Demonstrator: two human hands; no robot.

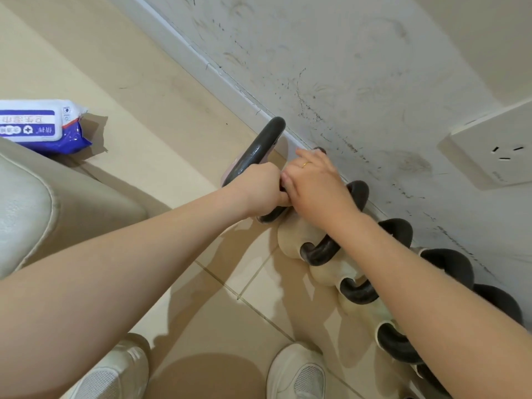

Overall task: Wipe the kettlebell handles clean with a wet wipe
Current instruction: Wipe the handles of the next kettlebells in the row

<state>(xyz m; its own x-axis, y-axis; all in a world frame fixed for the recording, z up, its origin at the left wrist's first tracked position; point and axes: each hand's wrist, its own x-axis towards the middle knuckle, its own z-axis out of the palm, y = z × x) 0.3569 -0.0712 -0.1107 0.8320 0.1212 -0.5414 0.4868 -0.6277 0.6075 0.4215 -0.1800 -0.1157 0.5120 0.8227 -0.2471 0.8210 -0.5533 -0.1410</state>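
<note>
A row of several kettlebells with cream bodies and black handles (322, 249) stands along the wall. The far one has a glossy black handle (260, 145) and a pinkish body (227, 174). My left hand (260, 188) is clenched around the near part of that handle. My right hand (313, 182), with a ring on one finger, lies palm down beside it, its fingertips touching the left hand. A small pale patch shows under its far fingers; whether that is a wipe is unclear, as the palm hides what lies beneath.
A blue and white pack of wet wipes (40, 125) lies on the tiled floor at the left. A pale cushioned seat (26, 203) fills the left edge. A wall socket (489, 151) sits at the right. My two white shoes (296, 372) stand below.
</note>
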